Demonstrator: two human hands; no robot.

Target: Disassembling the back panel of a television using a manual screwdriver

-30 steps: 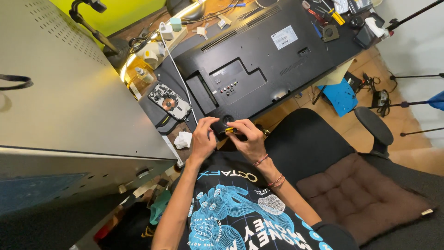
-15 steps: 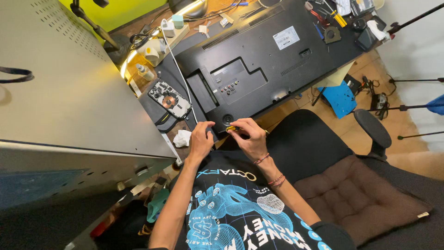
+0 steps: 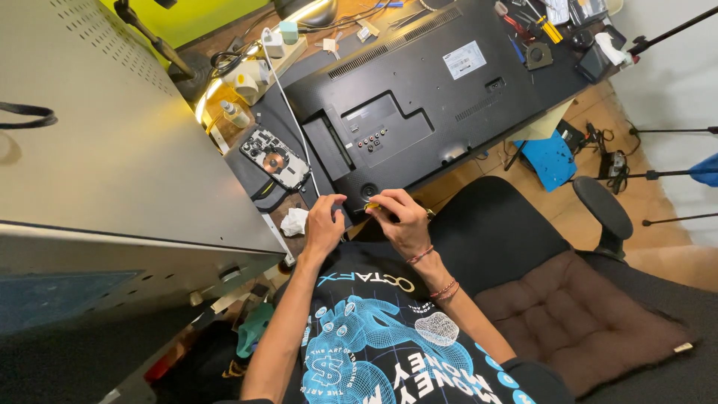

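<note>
At lower centre of the frame, the right hand (image 3: 400,221) was closed around a small yellow-handled tool (image 3: 372,206), its tip at the near edge of the flat-screen television (image 3: 419,97) lying face-down on the desk. The left hand (image 3: 324,224) rested curled beside it at that edge; whether it gripped anything could not be told. A black chair (image 3: 568,299) filled the lower right. Left of the television lay an opened phone (image 3: 275,158). A white rectangular label (image 3: 465,60) sat on the television's upper back.
</note>
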